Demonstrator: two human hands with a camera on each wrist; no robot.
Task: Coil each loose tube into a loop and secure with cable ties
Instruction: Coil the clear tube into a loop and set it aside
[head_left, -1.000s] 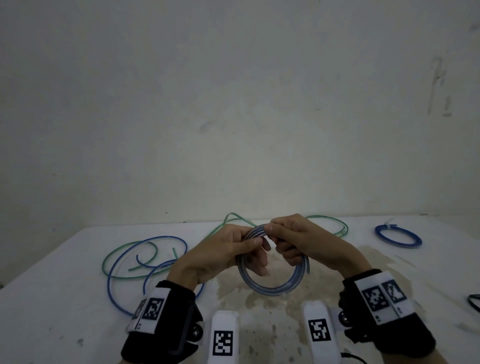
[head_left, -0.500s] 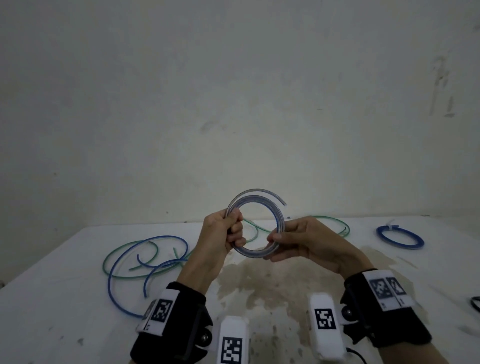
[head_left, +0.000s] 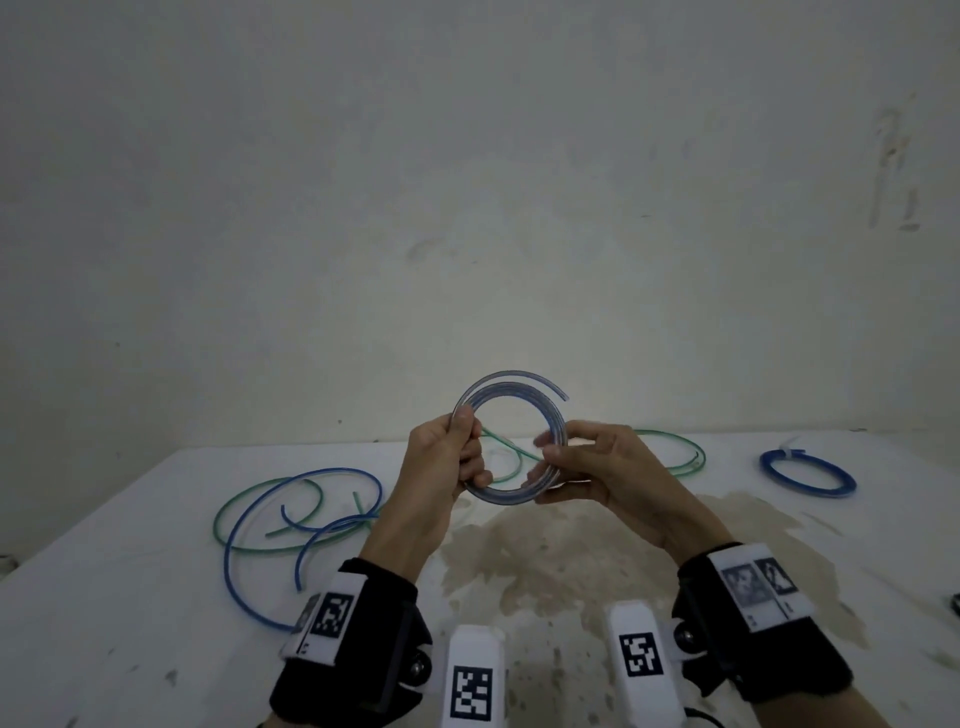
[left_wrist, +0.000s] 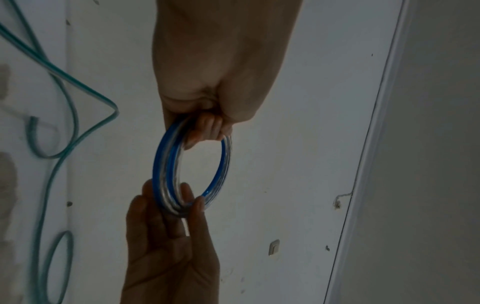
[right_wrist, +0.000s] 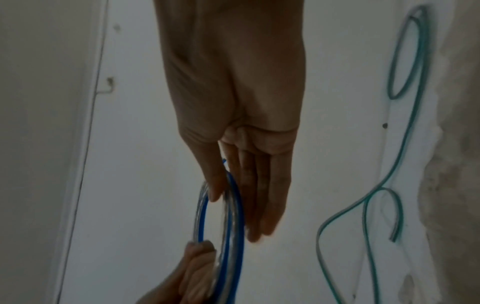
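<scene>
White and stained with a brownish patch, the table stood against a bare pale wall. Above it the person held a coiled tube, clear with a blue stripe, upright in the air between both hands. The left hand gripped the coil's left side with fingers curled round the turns. The right hand met the right side with thumb in front and nearly straight fingers behind, a light pinch. One free end arced loose over the top of the coil.

The step in hand appeared to be finishing the winding; no tie was yet on this coil. The next move would likely call for tucking that loose end into the turns and keeping one hand clamped while the other fetched a cable tie, though none lay plainly in view.

Only the head view showed the rest of the work: loose green and blue tubes lying on the table at left, another green tube behind the hands, and a blue coil already tied at far right. The left wrist view showed the blue stripe and the separate turns clearly. The right wrist view was blurred but showed the thumb pressing the tube against the fingers.
</scene>
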